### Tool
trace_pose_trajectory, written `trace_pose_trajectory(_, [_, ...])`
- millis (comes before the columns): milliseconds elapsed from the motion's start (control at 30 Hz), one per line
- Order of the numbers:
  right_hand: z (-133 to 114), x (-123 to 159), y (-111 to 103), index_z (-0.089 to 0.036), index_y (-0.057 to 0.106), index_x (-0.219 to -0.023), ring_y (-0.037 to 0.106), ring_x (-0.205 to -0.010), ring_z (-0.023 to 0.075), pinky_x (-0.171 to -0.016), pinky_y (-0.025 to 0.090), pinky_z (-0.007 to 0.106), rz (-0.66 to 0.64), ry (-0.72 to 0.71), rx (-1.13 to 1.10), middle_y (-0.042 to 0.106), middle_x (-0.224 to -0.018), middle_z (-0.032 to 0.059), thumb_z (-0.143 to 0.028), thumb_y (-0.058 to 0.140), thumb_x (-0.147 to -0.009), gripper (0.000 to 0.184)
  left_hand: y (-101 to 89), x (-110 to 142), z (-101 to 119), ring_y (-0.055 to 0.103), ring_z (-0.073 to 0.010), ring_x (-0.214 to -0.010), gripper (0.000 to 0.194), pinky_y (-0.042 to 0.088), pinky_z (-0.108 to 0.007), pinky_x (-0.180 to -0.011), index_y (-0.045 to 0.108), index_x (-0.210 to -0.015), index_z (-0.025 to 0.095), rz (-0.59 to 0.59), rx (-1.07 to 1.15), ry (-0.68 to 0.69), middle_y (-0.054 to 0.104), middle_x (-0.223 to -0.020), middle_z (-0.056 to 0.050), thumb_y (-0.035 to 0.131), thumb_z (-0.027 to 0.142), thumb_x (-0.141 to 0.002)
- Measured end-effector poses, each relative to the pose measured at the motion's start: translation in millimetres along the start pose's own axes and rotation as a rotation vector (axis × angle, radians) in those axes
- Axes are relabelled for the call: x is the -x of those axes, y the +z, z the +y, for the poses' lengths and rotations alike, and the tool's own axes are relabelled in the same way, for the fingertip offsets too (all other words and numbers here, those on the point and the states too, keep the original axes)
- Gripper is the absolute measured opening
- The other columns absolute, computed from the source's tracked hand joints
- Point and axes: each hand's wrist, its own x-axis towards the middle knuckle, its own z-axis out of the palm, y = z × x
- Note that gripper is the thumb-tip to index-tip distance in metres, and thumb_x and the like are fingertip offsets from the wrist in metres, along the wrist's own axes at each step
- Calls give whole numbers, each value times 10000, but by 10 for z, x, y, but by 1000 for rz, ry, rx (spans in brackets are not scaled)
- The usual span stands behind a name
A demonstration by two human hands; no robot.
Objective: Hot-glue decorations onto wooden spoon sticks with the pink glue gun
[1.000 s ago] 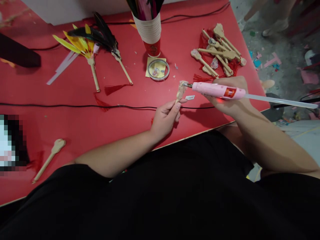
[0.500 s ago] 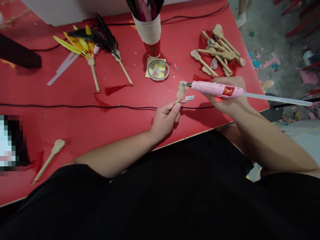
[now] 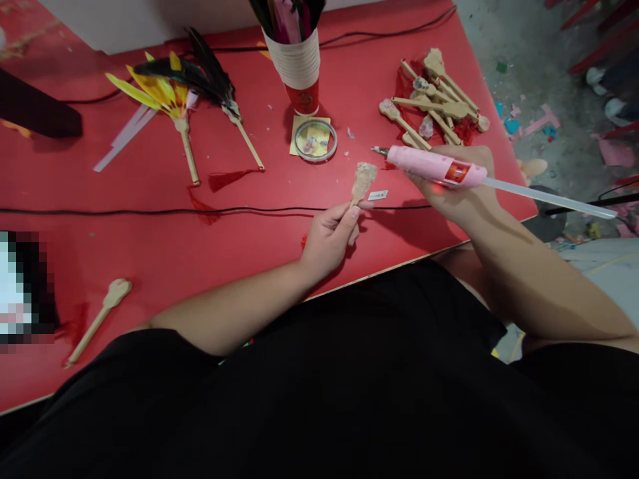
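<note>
My left hand [image 3: 332,236] pinches the lower part of a wooden fan handle [image 3: 364,179], its broad head tilted up and coated with a pale, lumpy layer. A pink glue gun [image 3: 429,166] is gripped in my right hand [image 3: 462,189], a clear glue stick [image 3: 552,197] jutting from its back. The metal nozzle points left, just above the handle's head and apart from it. Close by on the red table lies a small white label [image 3: 378,195]. Part of a red tassel [image 3: 303,243] shows beside my left wrist.
A pile of wooden handles [image 3: 439,106] lies at the back right. Tape on yellow paper [image 3: 315,140] sits before paper cups [image 3: 299,70] holding feathers. Two feather fans [image 3: 187,150] lie left; one handle [image 3: 100,319] is at front left. Black cables [image 3: 249,210] cross the table [image 3: 239,253].
The glue gun has lifted off the handle's head, its nozzle moving up and slightly right. My left hand and the handle have stayed almost still.
</note>
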Motion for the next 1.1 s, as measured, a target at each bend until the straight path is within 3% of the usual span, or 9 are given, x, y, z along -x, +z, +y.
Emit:
trace_pose_trajectory(67, [22,0,-11,-285,621,-755,508,-716,210,-671,433,406,20,-40,37,596,-712,17,-544,901,-950,428,4,-1,3,393,-89,-478,537,393,-251,-514,928,-1172,207,11,3,-3,487,-556,67,749,709,-1116])
trace_pose_trajectory(200, [-90,64,-38,-302,446,-639,439,-638,193,-628,391,399,-50,-53,119,492,-633,-7,-581,852,-948,581,15,-5,12,403,-96,-486,543,415,-259,-523,925,-1172,203,20,5,-14,487,-553,69,761,716,-1105])
trace_pose_trajectory(400, [-121,60,4,-302,481,-676,530,-674,217,-693,429,420,-156,-94,236,590,-668,16,-448,765,-952,422,5,-10,20,416,-104,-488,562,415,-262,-530,919,-1171,195,16,-12,-18,501,-545,67,745,726,-1110])
trace_pose_trajectory(633, [-62,-46,22,-295,457,-674,513,-673,192,-702,423,400,-191,-72,241,520,-644,-5,-342,768,-975,435,-5,-15,38,422,-107,-487,598,428,-266,-544,910,-1118,195,3,-45,-27,509,-529,62,720,762,-1108])
trace_pose_trajectory(900, [36,-48,42,-299,498,-682,558,-664,234,-707,504,422,-122,-81,229,558,-649,12,-417,798,-948,418,0,-12,23,427,-99,-463,577,413,-256,-513,904,-1087,198,7,-39,-27,511,-519,64,739,751,-1102])
trace_pose_trajectory(1100, [43,-77,41,-297,459,-709,509,-691,200,-710,432,407,-211,-83,221,564,-663,12,-400,779,-967,423,-5,-23,18,399,-93,-461,591,402,-249,-511,913,-1080,207,-7,-38,-6,491,-512,70,740,773,-1092])
